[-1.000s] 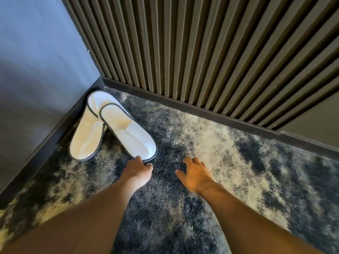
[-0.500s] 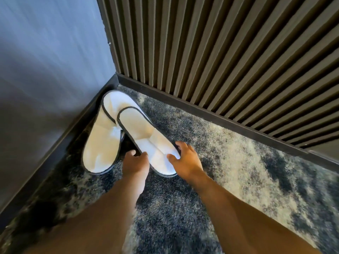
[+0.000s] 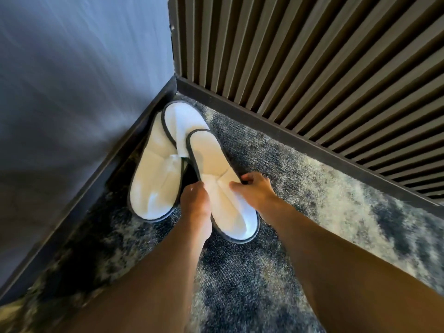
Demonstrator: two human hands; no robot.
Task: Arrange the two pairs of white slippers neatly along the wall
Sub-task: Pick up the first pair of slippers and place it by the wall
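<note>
Two white slippers with dark trim lie in the room's corner on the carpet. The left slipper (image 3: pixel 158 174) rests along the grey wall's skirting. The right slipper (image 3: pixel 211 164) lies angled across it, its heel end overlapping the left one. My left hand (image 3: pixel 195 200) presses against the right slipper's left edge. My right hand (image 3: pixel 255 191) grips its right edge, thumb on the upper and fingers curled over the rim. Only this one pair is in view.
A smooth grey wall (image 3: pixel 72 80) stands on the left and a dark slatted wall (image 3: pixel 312 68) runs along the back, both with dark skirting (image 3: pixel 300 145). Mottled grey and cream carpet (image 3: pixel 324 200) stretches to the right.
Both hands moved forward from the bare carpet onto the right slipper and closed on its sides. The view has shifted closer to the corner.
</note>
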